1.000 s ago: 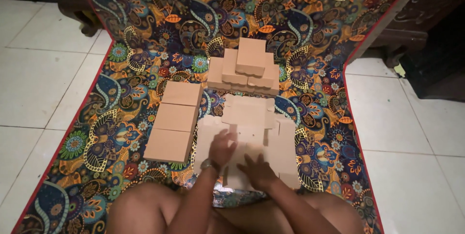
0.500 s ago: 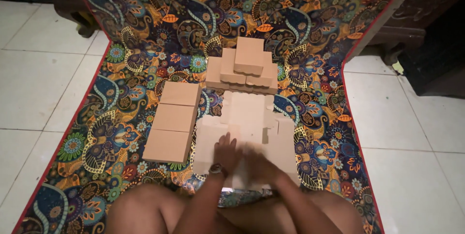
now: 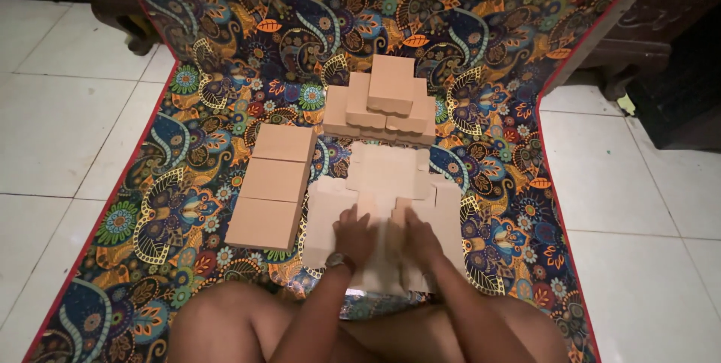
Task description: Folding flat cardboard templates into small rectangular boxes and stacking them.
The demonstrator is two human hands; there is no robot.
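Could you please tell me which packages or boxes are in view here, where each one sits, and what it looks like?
Flat unfolded carton: centre of the patterned cloth, plain tan, pressed by left hand and right hand.
Row of three closed boxes: left of the carton, rectangular, plain brown.
Pile of boxes: beyond the carton, stacked, same brown.
No labels, signs or screens visible.

White tiled floor [image 3: 75, 123] under patterned cloth [image 3: 248, 25] (paisley, red-edged); dark furniture [image 3: 661, 40] behind.
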